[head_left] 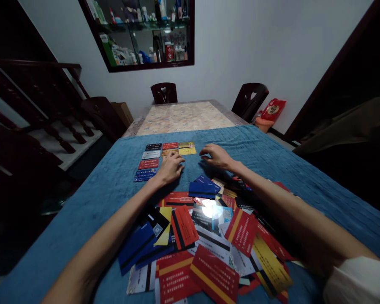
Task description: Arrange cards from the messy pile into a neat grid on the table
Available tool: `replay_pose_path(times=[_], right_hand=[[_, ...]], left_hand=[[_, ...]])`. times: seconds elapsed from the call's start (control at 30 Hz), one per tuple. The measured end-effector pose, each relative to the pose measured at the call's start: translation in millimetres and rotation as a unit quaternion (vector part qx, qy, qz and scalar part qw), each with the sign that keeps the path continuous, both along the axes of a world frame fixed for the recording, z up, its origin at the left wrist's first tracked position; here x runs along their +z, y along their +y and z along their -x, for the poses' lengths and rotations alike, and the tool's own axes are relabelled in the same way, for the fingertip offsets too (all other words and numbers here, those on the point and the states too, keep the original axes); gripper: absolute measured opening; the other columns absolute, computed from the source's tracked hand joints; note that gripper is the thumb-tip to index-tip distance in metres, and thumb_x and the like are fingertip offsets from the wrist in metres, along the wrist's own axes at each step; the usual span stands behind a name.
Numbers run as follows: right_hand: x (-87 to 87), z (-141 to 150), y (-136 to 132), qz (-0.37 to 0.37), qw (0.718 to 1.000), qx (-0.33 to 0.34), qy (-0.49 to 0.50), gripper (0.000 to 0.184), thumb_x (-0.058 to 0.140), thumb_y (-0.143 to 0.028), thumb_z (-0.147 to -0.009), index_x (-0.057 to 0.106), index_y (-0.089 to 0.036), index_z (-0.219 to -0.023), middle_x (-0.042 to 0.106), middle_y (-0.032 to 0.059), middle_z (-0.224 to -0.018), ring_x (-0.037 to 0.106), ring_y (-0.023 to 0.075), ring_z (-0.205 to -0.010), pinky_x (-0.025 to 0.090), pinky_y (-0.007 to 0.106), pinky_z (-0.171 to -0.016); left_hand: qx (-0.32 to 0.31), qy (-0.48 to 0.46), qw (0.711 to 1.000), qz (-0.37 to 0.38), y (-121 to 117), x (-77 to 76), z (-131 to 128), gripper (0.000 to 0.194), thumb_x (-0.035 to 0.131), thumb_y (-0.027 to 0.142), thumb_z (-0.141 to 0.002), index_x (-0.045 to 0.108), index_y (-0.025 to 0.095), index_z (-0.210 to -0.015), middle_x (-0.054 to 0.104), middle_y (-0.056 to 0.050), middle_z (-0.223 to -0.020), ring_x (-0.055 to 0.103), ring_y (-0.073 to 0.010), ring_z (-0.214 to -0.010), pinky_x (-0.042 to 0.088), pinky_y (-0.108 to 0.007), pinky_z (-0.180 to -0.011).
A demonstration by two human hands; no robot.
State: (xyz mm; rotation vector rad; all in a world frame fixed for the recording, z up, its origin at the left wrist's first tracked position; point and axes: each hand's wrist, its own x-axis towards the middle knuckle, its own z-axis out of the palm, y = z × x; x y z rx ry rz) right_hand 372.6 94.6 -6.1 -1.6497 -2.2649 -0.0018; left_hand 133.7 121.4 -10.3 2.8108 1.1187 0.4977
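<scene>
My left hand (172, 168) is over the near edge of an orange-gold card (169, 152), its bent fingertips on the card and partly covering it. Around it, cards lie in short columns: a red card (170, 145), a black card (153, 147), a silver card (151, 155), another red card (148, 164) and a blue card (145, 175). To the right of these are two yellow cards (187, 150), one above the other. Just right of them my right hand (218, 156) hovers low over the cloth, fingers curled loosely with the thumb apart, nothing visible in it.
A loose, overlapping heap of bank-style cards (209, 249) spreads between my forearms, with glare on its middle. A blue cloth (107, 190) covers the near table; the far end shows a patterned top (180, 115). Chairs (250, 101) stand around it.
</scene>
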Motion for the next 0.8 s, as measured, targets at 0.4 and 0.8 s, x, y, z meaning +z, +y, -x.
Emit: replay_pose_path(times=[0.4,0.8], right_hand=[[12.3,15,-90,0.009,0.998,0.036,-0.045,0.021,0.054,-0.026,-0.092,0.072,-0.021,-0.103,0.071,0.0101,-0.103,0.056,0.0239,-0.099,0.036,0.033,-0.077],[14.2,24,-113,0.107,0.985,0.052,-0.125,0.049,0.066,-0.050,-0.086,0.063,-0.024,-0.127,0.064,0.0144,-0.121,0.054,0.0307,-0.112,0.043,0.038,-0.082]], left_hand=[[-0.030,0.014,0.999,0.022,-52,9.5,-3,0.027,0.059,0.022,-0.089,0.069,0.018,-0.114,0.066,-0.011,-0.120,0.044,-0.0309,-0.124,0.039,-0.053,-0.103],[-0.111,0.097,0.986,0.072,-80,19.7,-2,0.034,0.063,0.036,-0.088,0.063,0.022,-0.120,0.062,-0.012,-0.124,0.041,-0.0327,-0.127,0.038,-0.052,-0.100]])
